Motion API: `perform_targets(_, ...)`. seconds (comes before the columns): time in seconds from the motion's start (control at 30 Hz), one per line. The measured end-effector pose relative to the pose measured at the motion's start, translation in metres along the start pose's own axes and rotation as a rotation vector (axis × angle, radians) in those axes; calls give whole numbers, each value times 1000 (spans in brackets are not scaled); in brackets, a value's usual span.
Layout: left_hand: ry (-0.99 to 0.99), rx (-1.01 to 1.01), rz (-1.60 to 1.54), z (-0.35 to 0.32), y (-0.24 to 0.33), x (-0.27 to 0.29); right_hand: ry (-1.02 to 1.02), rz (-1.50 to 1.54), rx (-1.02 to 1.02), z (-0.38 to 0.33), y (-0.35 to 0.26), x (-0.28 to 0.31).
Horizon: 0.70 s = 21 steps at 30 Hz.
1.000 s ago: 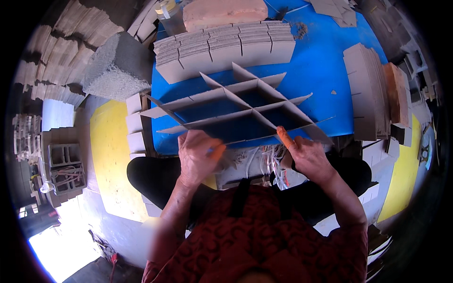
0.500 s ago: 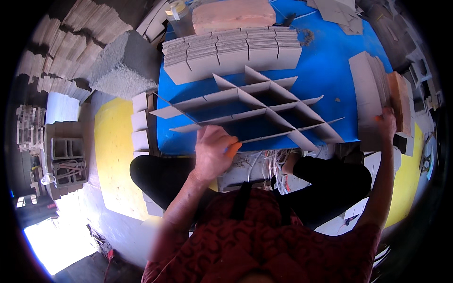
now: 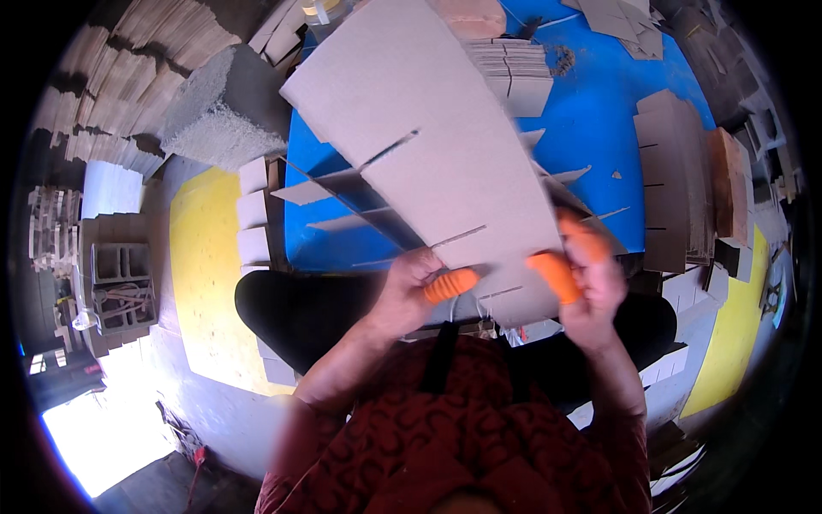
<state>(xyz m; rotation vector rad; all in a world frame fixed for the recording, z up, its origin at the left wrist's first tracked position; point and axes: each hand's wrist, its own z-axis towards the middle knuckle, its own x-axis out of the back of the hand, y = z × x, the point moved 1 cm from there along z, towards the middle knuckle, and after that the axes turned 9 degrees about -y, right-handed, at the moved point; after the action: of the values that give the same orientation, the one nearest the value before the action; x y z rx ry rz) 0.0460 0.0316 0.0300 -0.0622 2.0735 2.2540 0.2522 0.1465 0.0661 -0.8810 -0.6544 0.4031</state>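
Observation:
A flat cardboard strip with several slots (image 3: 445, 146) is raised close to the camera, slanting up to the left. My right hand (image 3: 591, 278), slightly blurred, grips its lower right edge, with orange covers on thumb and finger. At its lower left edge my left hand (image 3: 415, 291) is closed, with an orange-covered thumb against the cardboard. A thin, darker cardboard strip (image 3: 368, 206) runs slanting into the left fingers. Behind the raised piece lies a partly hidden grid of interlocked cardboard dividers (image 3: 321, 190) on the blue tabletop (image 3: 599, 146).
Slotted cardboard strips are stacked at the back (image 3: 518, 81) and at the right (image 3: 672, 184), beside an orange brick (image 3: 726, 184). A rough grey block (image 3: 227, 103) stands left of the table. Another brick (image 3: 471, 15) lies at the far edge.
My right hand has come from the right-hand stack to the middle with a slotted cardboard strip, which now covers much of the grid. The left hand has shifted slightly right and nearer me.

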Motion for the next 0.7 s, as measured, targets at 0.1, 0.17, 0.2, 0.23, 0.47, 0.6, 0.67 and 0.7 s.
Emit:
perform_targets(0.1,203,49,-69,-9,0,5,-160,-89,-71,18,-12,-2)
perform_targets(0.17,367,31,-151,-15,9,12,87,115,-205,14,-4,-6)
perform_targets(0.2,456,1,-175,-22,12,23,49,-63,-147,19,-5,6)
perform_targets(0.23,539,-27,-199,-29,15,36,61,-186,-68,21,-4,11)
perform_targets(0.47,773,-277,-84,-78,6,102,-79,-360,17,36,3,-22)
perform_targets(0.6,855,-252,-72,-87,5,114,-176,-399,48,37,25,-49)
perform_targets(0.67,857,-247,-66,-91,5,117,-214,-465,53,34,31,-57)
perform_targets(0.7,842,-248,-65,-93,3,120,-225,-505,53,33,33,-59)
